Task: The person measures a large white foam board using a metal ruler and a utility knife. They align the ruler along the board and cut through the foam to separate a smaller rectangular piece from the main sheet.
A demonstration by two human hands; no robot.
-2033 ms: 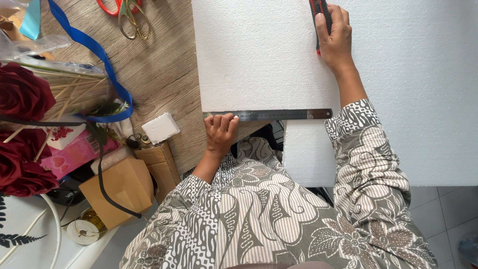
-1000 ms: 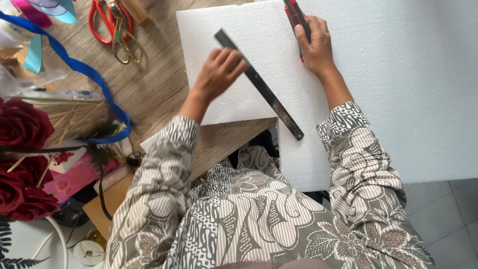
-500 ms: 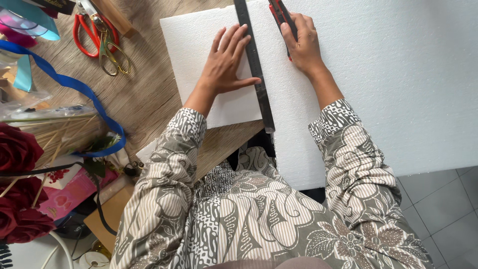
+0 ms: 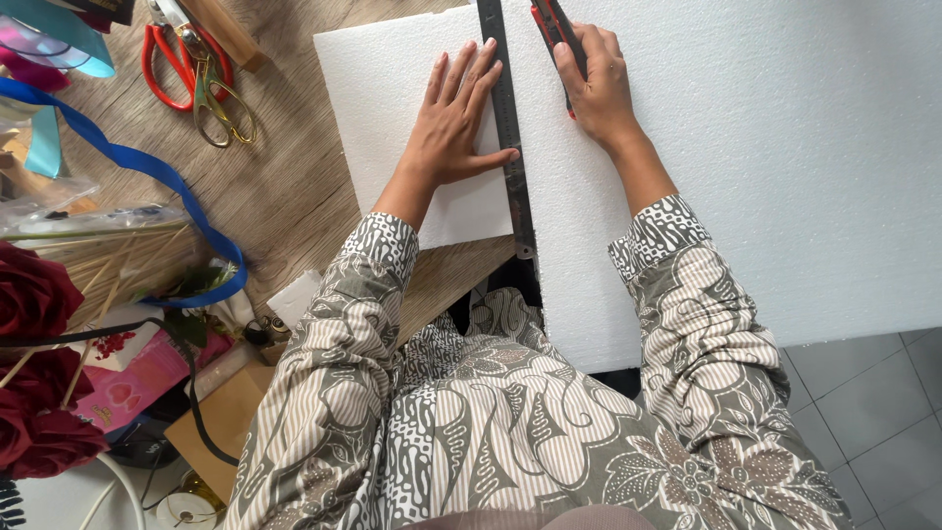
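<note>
Wooden table [image 4: 285,186]: white foam sheet [image 4: 765,167], red scissors [image 4: 162,59], gold scissors [image 4: 221,98], blue ribbon [image 4: 147,172].

1. 1 white foam board [image 4: 765,177].
2. 1 metal ruler [image 4: 507,128].
3. 1 red-and-black utility knife [image 4: 554,25].
4. 2 pairs of scissors: 1 red-handled [image 4: 167,64], 1 gold-handled [image 4: 221,103].
5. 1 blue ribbon [image 4: 147,172].
6. 3 dark red roses [image 4: 34,294].
7. 2 hands: left hand [image 4: 453,123], right hand [image 4: 594,88].

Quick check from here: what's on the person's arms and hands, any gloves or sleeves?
No gloves: left hand and right hand are bare. Both arms wear long sleeves of grey-and-cream patterned cloth, with stripes, swirls and flowers, ending above the wrists. No rings or watch visible.
</note>
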